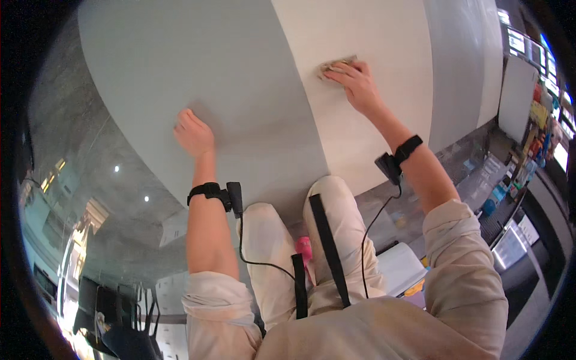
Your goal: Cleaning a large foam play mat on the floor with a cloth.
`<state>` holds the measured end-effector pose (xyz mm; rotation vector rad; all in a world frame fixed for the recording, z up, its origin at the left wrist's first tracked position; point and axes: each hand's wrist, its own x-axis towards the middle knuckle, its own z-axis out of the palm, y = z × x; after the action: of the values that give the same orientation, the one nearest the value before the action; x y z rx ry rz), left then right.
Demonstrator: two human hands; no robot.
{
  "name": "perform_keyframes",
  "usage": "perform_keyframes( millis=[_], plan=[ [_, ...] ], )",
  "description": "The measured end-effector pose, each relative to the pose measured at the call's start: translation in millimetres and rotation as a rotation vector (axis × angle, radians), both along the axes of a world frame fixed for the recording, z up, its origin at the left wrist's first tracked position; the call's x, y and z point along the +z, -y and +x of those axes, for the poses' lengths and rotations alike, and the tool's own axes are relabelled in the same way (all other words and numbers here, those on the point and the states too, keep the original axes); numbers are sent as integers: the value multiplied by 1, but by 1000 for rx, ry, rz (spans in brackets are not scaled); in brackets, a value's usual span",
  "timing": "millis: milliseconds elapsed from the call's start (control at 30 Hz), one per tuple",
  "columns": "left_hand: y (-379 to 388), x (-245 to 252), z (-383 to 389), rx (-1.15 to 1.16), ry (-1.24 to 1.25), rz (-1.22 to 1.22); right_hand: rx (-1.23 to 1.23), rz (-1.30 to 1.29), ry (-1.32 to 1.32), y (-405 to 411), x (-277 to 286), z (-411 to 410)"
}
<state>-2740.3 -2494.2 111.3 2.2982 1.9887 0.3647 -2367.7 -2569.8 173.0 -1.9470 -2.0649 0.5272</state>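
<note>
My right hand point(357, 83) presses a crumpled, greyish-beige cloth point(330, 65) against a white panel point(373, 139). The fingers lie over the cloth and cover part of it. To the left, my left hand point(194, 132) is curled into a fist at the grey panel point(202, 54), and nothing shows in it. The grey and white panels meet along one long edge between my hands. Both wrists wear black straps with small cabled devices.
My knees point(333, 191) are close to the panels' lower edge. A glossy grey floor point(121, 211) stretches left, with dark chairs point(121, 315) at lower left. A white-lidded box point(400, 267) stands beside my right leg. Cluttered shelves point(526, 157) line the right side.
</note>
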Motion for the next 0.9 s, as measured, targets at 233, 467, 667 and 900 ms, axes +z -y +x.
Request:
perform_keyframes(
  millis=[233,467,667,900],
  plan=[
    [-12,26,-6,163,591,-37,-248,-82,58,260,4,-15],
    [24,132,-120,168,843,-64,-719,-1008,236,472,48,-43],
    [132,172,-189,190,837,-39,-746,-100,12,383,59,35],
    [274,205,-286,373,705,-31,-434,-114,66,218,51,-37]
  ],
)
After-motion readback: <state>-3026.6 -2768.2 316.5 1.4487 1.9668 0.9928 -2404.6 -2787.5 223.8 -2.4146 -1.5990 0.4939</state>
